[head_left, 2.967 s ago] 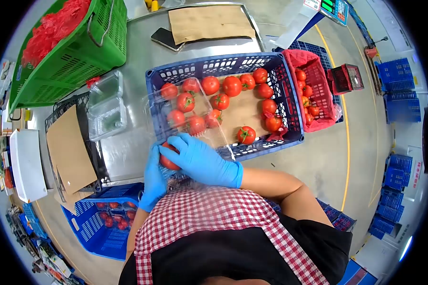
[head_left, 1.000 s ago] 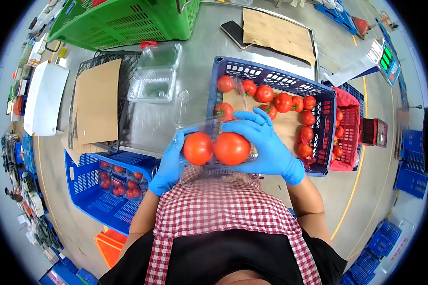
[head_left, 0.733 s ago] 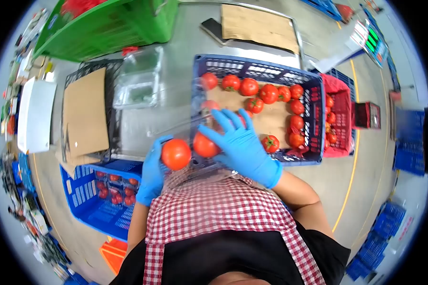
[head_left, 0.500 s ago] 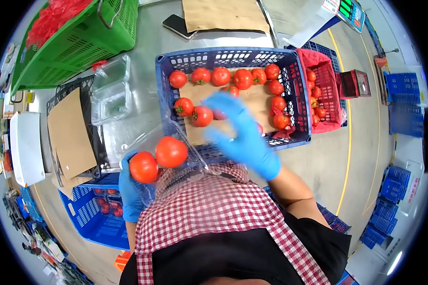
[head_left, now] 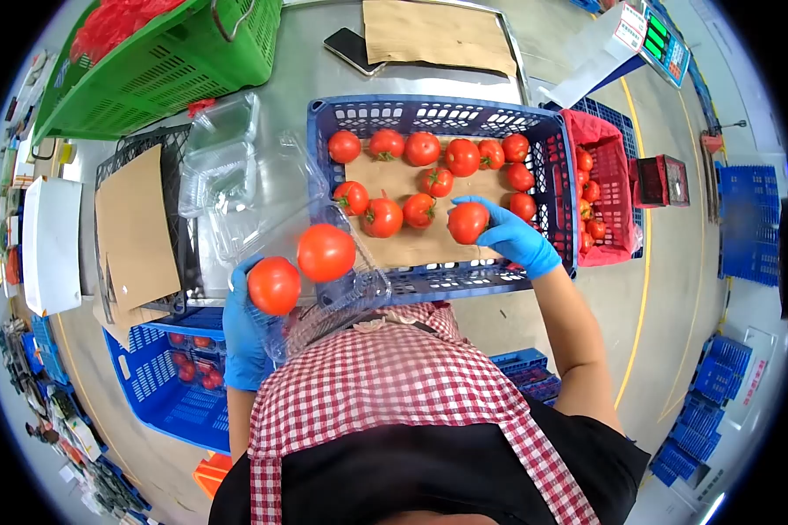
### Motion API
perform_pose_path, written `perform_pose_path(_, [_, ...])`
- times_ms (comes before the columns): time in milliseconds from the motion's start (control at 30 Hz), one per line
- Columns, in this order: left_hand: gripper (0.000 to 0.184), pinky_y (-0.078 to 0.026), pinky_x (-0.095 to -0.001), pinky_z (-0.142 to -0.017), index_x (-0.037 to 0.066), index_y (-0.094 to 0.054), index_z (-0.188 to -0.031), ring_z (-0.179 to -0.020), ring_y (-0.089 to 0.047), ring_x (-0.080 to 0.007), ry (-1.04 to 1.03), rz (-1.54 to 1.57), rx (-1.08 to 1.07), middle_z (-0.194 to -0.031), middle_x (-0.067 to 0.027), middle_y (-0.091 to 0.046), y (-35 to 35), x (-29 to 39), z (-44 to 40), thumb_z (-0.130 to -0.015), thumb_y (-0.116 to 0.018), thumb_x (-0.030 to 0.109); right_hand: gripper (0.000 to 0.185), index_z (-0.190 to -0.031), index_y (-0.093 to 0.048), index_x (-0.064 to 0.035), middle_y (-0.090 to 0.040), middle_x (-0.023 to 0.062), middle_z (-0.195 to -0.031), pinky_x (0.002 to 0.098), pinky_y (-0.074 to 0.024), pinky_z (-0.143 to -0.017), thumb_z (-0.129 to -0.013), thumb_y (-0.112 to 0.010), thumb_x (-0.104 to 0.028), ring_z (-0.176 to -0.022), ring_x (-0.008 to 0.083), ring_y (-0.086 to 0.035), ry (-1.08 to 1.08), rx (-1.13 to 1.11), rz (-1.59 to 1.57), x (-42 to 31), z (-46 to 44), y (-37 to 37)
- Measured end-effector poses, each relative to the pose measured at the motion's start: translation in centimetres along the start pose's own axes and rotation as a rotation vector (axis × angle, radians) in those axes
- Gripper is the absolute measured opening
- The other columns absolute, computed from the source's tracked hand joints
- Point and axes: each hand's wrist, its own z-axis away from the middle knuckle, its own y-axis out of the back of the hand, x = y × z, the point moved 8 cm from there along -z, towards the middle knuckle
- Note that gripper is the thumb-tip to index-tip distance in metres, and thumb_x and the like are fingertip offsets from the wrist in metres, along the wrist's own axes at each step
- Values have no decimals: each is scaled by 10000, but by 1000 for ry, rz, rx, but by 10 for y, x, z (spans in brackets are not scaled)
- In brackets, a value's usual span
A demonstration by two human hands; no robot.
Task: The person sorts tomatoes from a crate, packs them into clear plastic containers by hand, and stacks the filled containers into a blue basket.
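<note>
Tomatoes [head_left: 274, 285] are resting in a clear clamshell [head_left: 359, 293] that the half-curled left hand [head_left: 245, 337] is cradling; at the navy crate [head_left: 359, 107], the right hand [head_left: 518, 243] is gripping another tomato [head_left: 468, 222], likely bruisable, best cupped gently.

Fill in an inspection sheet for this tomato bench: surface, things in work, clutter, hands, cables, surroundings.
Surface: shiny metal table, partly covered.
Things in work: dark blue crate lined with cardboard, loose tomatoes inside; open clear clamshell with two tomatoes.
Clutter: phone beside flat cardboard; spare clear containers; green crate holding red plastic.
Left hand: blue glove, holding the clamshell.
Right hand: blue glove, gripping one tomato over the dark blue crate.
Cables: nothing seen.
Surroundings: blue crate with packed tomatoes; red crate with more; scale display lit green; yellow floor lines.
</note>
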Motion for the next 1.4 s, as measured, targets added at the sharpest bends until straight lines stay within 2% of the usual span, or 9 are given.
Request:
perform_pose_path(100, [354,-544,-338,-806,58,-472,-1243,-1005,-585,-208,42,65,3,-1156,-110,-564,1,-11,-8,-918,-557,168,836,-1390,-321,-62,-427,268,-1328,523,-456,-946,-656,-716,-7,-1201,462,-457,158,-171,-431,-14,8,-36])
perform_pose_path(300, [385,-532,-378,-833,86,-510,-1215,-1076,-576,-234,88,72,13,-1189,-111,-551,4,-20,-16,-988,-390,373,862,-1409,-262,-53,-400,277,-1342,449,-548,-817,-650,-669,0,-1176,456,-485,199,-589,-723,-28,16,-122])
perform_pose_path(467, [381,-535,-340,-780,102,-531,-1204,-1017,-580,-190,8,18,7,-1163,-62,-557,11,-24,-23,-981,-414,389,836,-1398,-323,-67,-388,107,-1399,379,-335,-1058,-667,-729,-94,-1298,254,-389,172,-446,-380,-48,15,-175])
perform_pose_path(567, [363,-519,-306,-781,109,-549,-1186,-998,-567,-154,90,26,6,-1143,-45,-563,7,-25,-19,-981,-421,380,704,-1350,-409,-58,-405,99,-1385,372,-347,-1043,-716,-715,-66,-1281,257,-403,196,-363,131,-57,11,-206])
perform_pose_path(700, [337,-504,-277,-769,124,-572,-1163,-988,-559,-134,34,-48,-64,-1137,-26,-573,6,-27,-25,-984,-422,368,580,-1229,-562,-192,-497,119,-1216,383,-427,-951,-685,-703,-50,-1132,315,-498,576,-192,1148,-52,1,-239])
perform_pose_path(833, [344,-507,-285,-771,130,-570,-1168,-995,-562,-142,64,4,-54,-1152,-22,-571,7,-32,-25,-979,-427,379,573,-1200,-602,-236,-485,117,-1244,366,-508,-796,-663,-763,-120,-1017,301,-567,912,-97,1483,-51,7,-250])
perform_pose_path(1033, [379,-526,-310,-769,134,-531,-1210,-1019,-573,-177,132,42,-59,-1185,-41,-556,5,-38,-26,-975,-415,408,571,-1274,-549,-255,-499,179,-1225,380,-515,-766,-732,-719,-197,-929,321,-600,618,-90,1151,-37,6,-215])
perform_pose_path(1267, [424,-560,-343,-711,135,-471,-1255,-1024,-587,-213,91,-1,-80,-1216,-73,-535,1,-31,-31,-974,-389,442,577,-1268,-550,-258,-551,165,-1199,336,-544,-633,-723,-736,-224,-787,293,-651,722,161,1471,-22,2,-220])
perform_pose_path(1400, [426,-568,-352,-688,136,-469,-1257,-1035,-583,-214,48,-50,-128,-1226,-73,-524,0,-32,-36,-974,-386,445,530,-1246,-554,-213,-551,176,-1198,352,-539,-618,-742,-714,-237,-790,295,-648,672,41,1503,-31,0,-222])
